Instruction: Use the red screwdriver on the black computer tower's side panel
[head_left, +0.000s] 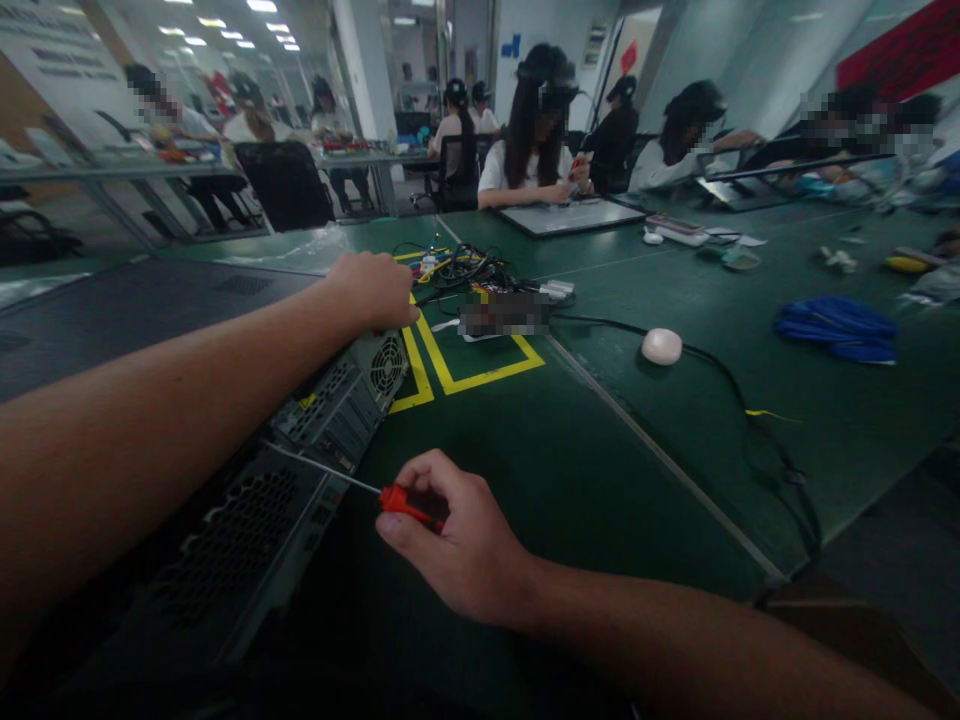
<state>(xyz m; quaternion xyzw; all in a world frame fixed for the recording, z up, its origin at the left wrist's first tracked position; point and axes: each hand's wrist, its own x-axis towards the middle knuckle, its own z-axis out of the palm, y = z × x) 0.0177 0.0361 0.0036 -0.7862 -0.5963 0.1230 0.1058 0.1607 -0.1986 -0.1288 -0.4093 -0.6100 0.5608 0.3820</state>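
Note:
A desktop computer case (187, 285) lies at the left, its rear panel with round fan grille (388, 363) and slot covers turned toward the right. My left hand (375, 288) is closed over the far rear corner of the case; its fingertips are mostly hidden. Lower down, my right hand (469, 535) grips a screwdriver (405, 503) by its red handle. The long metal shaft points left to the rear panel, near the perforated grille (240, 530). Whether the tip sits in a screw cannot be made out.
Behind the case lie tangled cables (472, 268) near yellow tape markings (491, 375) on the green table (615, 480). A pale mouse-like object (661, 347), a black cable (720, 370) and a blue bundle (836, 325) lie rightward. Several people sit across, one beside a flat panel (570, 216).

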